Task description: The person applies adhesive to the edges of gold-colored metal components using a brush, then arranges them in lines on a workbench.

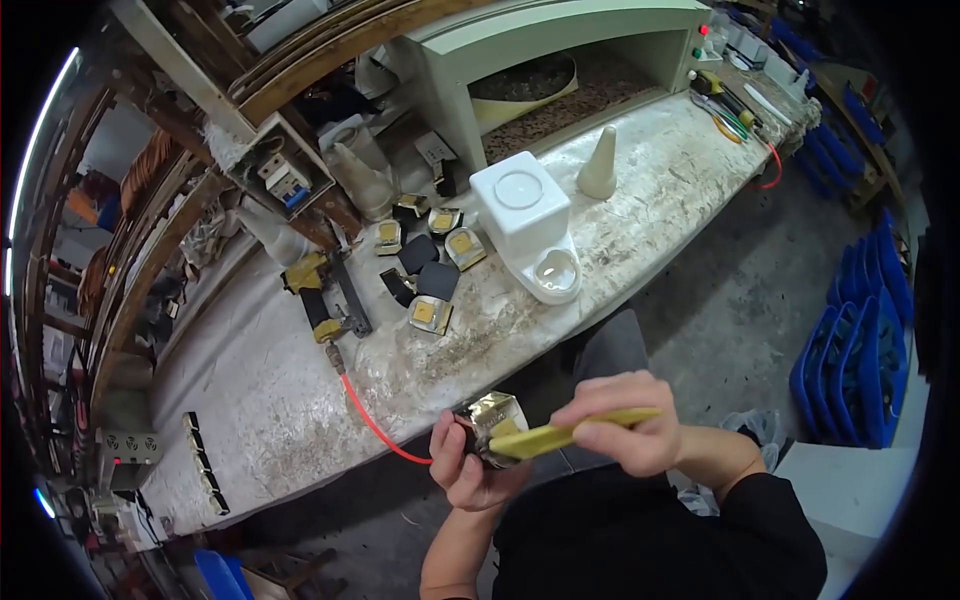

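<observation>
My left hand [473, 468] is closed around a small shiny gold-and-black block [493, 412], held in front of my body near the bench edge. Fingers and thumb of my right hand [632, 428] pinch a flat yellow tool [575, 430], whose far end meets or overlaps the block. Whether that end has bristles or a blade is hidden. On the bench beyond lie several similar gold-and-black pieces [430, 314], some with yellow patches on top. A white plastic dispenser [519, 203] with a small round cup [556, 272] stands to their right.
A yellow-and-black air nailer [322, 300] with a red hose [375, 425] lies on the worn bench [270, 400]. A row of dark pieces [205, 464] is at left. Behind stand a cream cone [599, 168] and an arched machine [560, 45]. Blue trays [855, 365] stand right.
</observation>
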The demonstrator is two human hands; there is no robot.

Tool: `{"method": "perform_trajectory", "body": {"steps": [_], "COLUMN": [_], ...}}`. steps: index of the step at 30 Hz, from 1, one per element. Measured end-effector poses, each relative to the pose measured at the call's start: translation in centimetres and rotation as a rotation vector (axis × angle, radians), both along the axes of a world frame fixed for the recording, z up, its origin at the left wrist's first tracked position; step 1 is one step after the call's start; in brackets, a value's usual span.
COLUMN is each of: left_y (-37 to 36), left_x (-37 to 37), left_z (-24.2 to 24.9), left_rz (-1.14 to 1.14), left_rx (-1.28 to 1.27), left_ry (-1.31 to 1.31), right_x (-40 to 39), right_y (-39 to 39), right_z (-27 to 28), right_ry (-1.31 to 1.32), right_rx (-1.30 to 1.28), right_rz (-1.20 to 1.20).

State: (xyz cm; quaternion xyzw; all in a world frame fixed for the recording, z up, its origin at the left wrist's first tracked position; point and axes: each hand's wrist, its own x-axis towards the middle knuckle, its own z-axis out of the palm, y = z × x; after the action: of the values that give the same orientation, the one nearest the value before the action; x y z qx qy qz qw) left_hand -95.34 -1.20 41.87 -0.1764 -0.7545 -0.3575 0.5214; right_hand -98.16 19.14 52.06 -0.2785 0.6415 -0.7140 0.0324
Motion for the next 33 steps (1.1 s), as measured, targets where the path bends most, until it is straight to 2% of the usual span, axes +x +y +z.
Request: {"method": "perform_trajectory", "body": {"steps": [4,10,19,20,24,33], "left_y": [-0.4,-1.1,-4.9,-5.2,-6.2,-8.0], "left_x": [0.0,0.4,2.4,2.6,3.6,4.9], "left_z": [0.6,1.2,5.1,5.3,5.1,4.1], "left_rz": [-0.114,-0.208,-0.7,-0.697,-0.94,-1.087], "left_rx": [0.126,0.265,0.494,0.496,0.747,0.969], "left_ry": [-0.049,-0.078,-0.542,-0.542,-0.655,-0.755], "right_x": [-0.2,-2.9,-4.8,-4.6,-4.1,-4.3], "right_y": [-0.3,-1.1,-2.0,-1.9,-2.4,-4.1], "right_z": [1.5,2.1,3.6,3.9,4.3,2.9], "right_ry": [0.26,0.305,0.379,0.378,0.375,0.414], "right_rx": [-0.118,-0.005,0.126,0.126,0.011,0.106], "right_rz": [0.083,0.237,0.361,0.365,0.523,0.57]}}
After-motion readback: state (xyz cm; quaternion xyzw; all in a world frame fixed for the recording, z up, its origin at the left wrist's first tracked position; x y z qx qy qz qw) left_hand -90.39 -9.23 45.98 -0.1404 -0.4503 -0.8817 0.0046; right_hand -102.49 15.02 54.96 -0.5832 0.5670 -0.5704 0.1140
